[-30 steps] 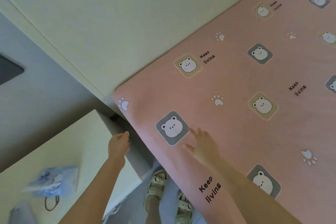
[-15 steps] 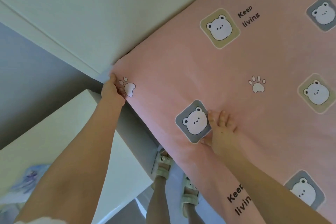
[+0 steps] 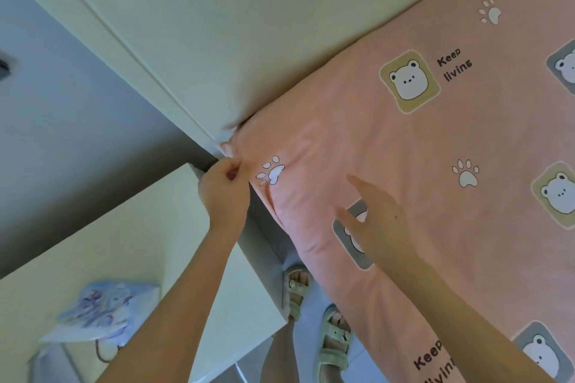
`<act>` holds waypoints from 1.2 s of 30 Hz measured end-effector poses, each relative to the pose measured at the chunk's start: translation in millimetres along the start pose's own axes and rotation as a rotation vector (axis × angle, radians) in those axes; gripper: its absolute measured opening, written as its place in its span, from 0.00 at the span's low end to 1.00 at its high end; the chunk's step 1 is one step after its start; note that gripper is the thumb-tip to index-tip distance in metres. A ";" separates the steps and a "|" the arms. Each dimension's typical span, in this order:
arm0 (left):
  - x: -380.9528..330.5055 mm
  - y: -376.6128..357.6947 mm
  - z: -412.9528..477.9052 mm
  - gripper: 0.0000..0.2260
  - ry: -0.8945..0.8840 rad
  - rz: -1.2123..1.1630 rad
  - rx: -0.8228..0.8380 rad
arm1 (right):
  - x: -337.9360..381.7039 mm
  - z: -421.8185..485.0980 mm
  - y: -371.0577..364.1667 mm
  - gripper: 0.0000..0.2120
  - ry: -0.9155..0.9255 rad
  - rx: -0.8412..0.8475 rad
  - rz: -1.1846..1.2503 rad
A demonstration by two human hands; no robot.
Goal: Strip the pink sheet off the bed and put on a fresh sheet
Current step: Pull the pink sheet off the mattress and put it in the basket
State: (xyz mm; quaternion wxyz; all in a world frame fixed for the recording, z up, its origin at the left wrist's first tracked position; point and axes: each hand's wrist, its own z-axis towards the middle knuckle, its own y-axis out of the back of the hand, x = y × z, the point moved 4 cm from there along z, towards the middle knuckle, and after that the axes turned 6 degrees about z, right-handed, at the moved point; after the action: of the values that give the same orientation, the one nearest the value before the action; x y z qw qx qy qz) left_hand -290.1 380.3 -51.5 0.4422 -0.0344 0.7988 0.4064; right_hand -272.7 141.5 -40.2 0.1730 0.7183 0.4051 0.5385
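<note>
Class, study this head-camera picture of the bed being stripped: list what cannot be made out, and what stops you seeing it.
1. Grey bear print: partly covered by the right hand.
2. Left hand: its fingers curl at the pink sheet corner, hiding the grip.
3. Lower "Keep living" print: cut off by the bottom edge.
4. Blue patterned item on the white surface: blurred, unidentifiable.

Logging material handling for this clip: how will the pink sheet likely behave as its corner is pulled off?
Probably floppy: the pink sheet already bunches into folds beside the left hand. Likely light, since a pinch lifts the corner. It may cling slightly, being wedged against the headboard.
</note>
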 end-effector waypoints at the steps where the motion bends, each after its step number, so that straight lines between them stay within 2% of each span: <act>1: -10.0 5.8 -12.4 0.08 -0.068 0.023 0.016 | 30.4 3.7 -2.1 0.31 0.114 0.000 0.004; 3: -30.4 15.2 -32.9 0.05 -0.209 0.023 0.042 | 75.1 11.0 -12.1 0.34 0.351 -0.038 -0.076; 5: -46.2 21.7 -45.3 0.05 -0.340 0.021 0.046 | 95.9 13.9 -18.6 0.31 0.476 -0.104 -0.141; 10: -50.9 24.3 -46.9 0.04 -0.274 -0.023 0.115 | 107.1 16.7 -2.6 0.10 0.629 -0.320 -0.114; 12: -47.0 22.6 -46.8 0.03 -0.212 -0.057 0.130 | 106.0 22.3 -5.1 0.09 0.596 -0.258 -0.094; 15: -45.7 19.6 -43.2 0.03 -0.072 -0.160 0.148 | 103.5 16.4 -14.8 0.15 0.469 -0.089 -0.006; 18: -50.6 14.6 -43.3 0.05 -0.052 -0.179 0.228 | 96.6 8.0 -25.8 0.13 0.387 -0.099 -0.145; 21: -49.0 12.4 -38.2 0.05 -0.147 -0.063 0.300 | 91.3 10.1 -33.1 0.13 0.200 -0.128 -0.002; 23: -37.3 18.0 -24.8 0.07 -0.268 0.068 0.228 | 88.5 6.9 -31.0 0.14 0.169 -0.141 0.057; 25: -17.1 18.8 -8.2 0.19 -0.416 0.290 0.160 | 84.0 0.9 -21.5 0.15 0.156 -0.139 0.055; 27: 2.6 7.9 1.9 0.28 -0.432 0.550 0.223 | 80.7 -3.8 -12.5 0.14 0.155 -0.117 0.038; 28: 7.3 1.7 5.1 0.27 -0.445 0.622 0.245 | 79.3 -4.5 -9.2 0.13 0.148 -0.104 0.050; 29: 8.5 -4.6 7.5 0.22 -0.482 0.623 0.266 | 79.4 -5.5 -5.7 0.12 0.143 -0.097 0.075; 31: -0.3 -7.2 9.9 0.08 -0.541 0.513 0.231 | 81.4 -7.9 3.5 0.12 0.137 -0.112 0.146; 33: -13.0 -0.2 15.2 0.09 -0.512 0.311 0.224 | 85.1 -8.2 17.7 0.13 0.128 -0.146 0.201; 35: -22.1 8.3 17.5 0.11 -0.346 0.063 0.348 | 94.2 -7.9 33.3 0.11 0.130 -0.150 0.235; 36: -25.5 12.4 14.4 0.10 -0.186 -0.115 0.468 | 100.7 -7.6 40.6 0.09 0.151 -0.144 0.250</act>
State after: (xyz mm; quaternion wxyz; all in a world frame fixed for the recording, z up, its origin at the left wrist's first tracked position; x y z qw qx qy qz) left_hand -270.1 390.6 -29.1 0.5321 0.0612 0.8236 0.1863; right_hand -254.3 192.6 54.1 0.1247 0.7063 0.2848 0.6359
